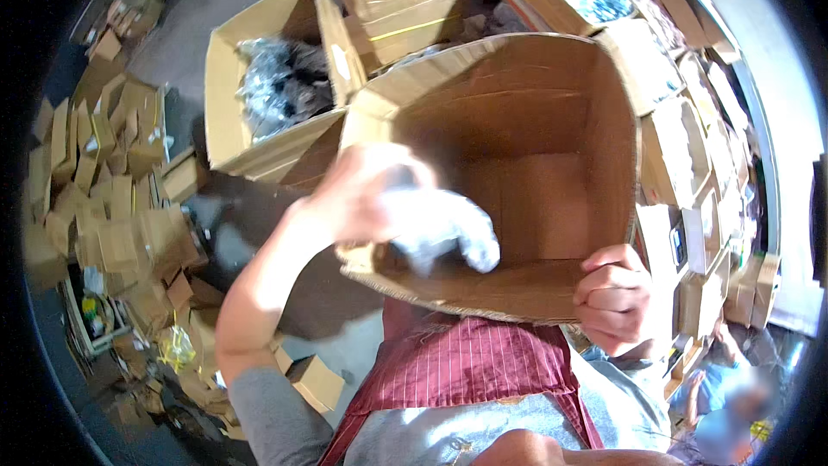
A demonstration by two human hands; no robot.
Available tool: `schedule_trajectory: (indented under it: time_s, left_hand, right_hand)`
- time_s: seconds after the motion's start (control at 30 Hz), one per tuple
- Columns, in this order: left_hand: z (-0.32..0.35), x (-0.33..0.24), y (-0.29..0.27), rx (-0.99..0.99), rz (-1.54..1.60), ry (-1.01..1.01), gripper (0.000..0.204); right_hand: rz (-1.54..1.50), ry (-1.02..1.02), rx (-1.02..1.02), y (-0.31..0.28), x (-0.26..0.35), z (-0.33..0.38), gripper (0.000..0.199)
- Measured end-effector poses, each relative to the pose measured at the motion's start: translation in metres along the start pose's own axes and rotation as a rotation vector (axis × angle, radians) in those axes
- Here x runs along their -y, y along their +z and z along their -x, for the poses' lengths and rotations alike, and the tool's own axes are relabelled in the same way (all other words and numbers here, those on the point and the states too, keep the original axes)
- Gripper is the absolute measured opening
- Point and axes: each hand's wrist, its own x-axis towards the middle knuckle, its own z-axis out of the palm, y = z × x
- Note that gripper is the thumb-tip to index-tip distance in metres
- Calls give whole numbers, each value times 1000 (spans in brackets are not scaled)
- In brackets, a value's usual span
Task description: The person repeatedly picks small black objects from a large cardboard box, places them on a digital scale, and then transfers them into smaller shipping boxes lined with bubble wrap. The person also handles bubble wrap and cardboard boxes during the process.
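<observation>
A large open cardboard box is tilted in front of my body, its inside facing me and its bare bottom showing. My right hand is closed over the near right corner of the box's rim. At the left side of the opening, my left hand is closed on a crumpled, pale, see-through plastic bag, which hangs over the box's mouth. Motion smears that hand and the bag, so whether anything is inside the bag I cannot tell.
Beyond the box stands an open carton with dark, plastic-wrapped items. Another carton is beside it. Flattened cardboard is heaped at left. Filled boxes line the right side. A person is at lower right.
</observation>
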Motion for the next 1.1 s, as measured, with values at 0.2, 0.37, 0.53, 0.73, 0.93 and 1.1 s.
schedule_trajectory:
  time_s: [0.2, 0.37, 0.53, 0.73, 0.93, 1.1]
  left_hand:
    - [-109, 141, 182, 1115, -1067, -17, 42]
    - [-88, 260, 300, 1158, -1014, -164, 40]
    - [-52, 295, 377, 1008, -955, -299, 38]
    - [-34, 311, 414, 935, -908, -363, 36]
    - [-45, 298, 386, 1118, -763, -381, 35]
    - [-125, 196, 311, 1327, -745, -392, 34]
  right_hand:
    - [-66, -117, 71, -30, 2, 45, 11]
    - [-198, -64, -70, -41, -23, 105, 11]
    - [-261, 52, -213, -41, -53, 144, 12]
    - [-341, 115, -108, -46, -85, 169, 19]
    - [-262, 184, -50, -37, -112, 177, 37]
    - [-249, 104, -22, -33, -124, 139, 27]
